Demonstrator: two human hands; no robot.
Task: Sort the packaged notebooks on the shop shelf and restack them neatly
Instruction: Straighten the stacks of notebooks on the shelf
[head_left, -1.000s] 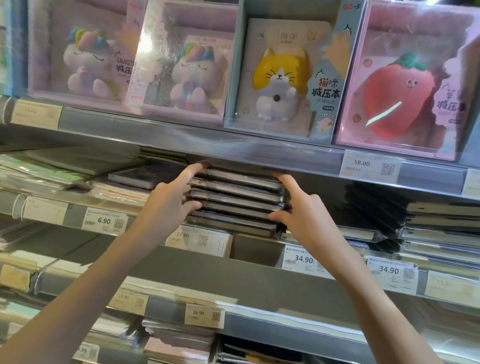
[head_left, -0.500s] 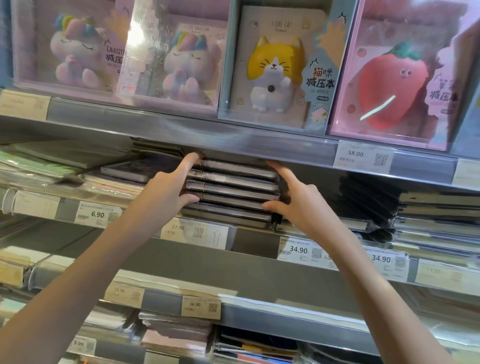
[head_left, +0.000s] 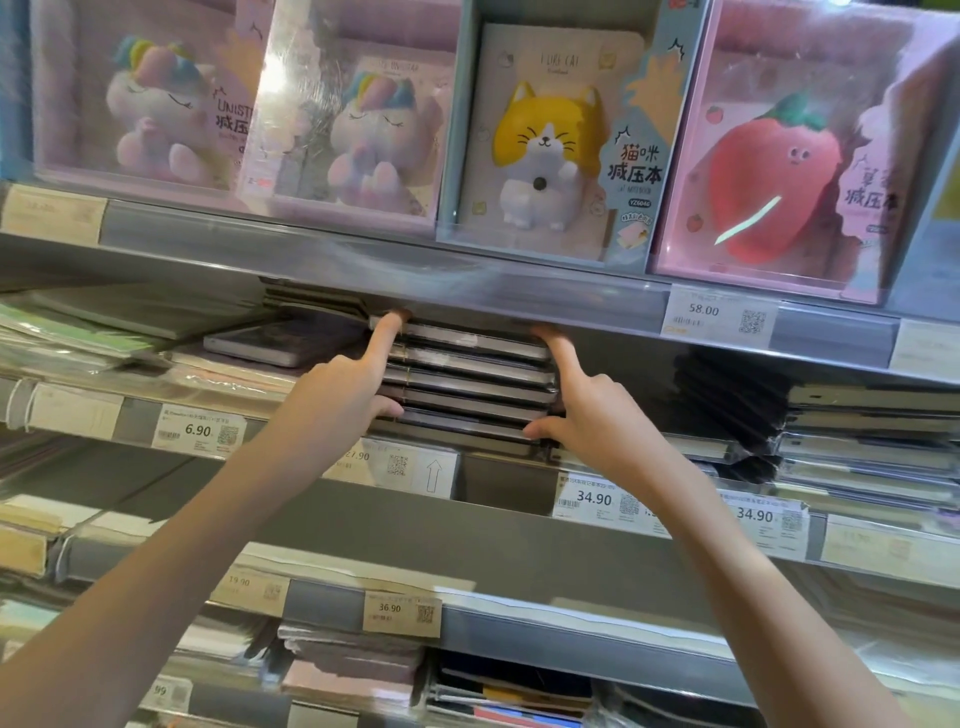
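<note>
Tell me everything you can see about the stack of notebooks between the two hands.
The stack of notebooks is about six dark, flat books in glossy clear wrap, lying level with long edges facing out, on the middle shelf under the cat notebook box. The left hand grips its left end, the right hand its right end, each with forefinger on top and thumb low. Its edges look roughly aligned.

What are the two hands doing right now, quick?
Left hand: grips the left side of the notebook stack, forefinger up, thumb underneath.
Right hand: grips the stack's right side the same way.
</note>
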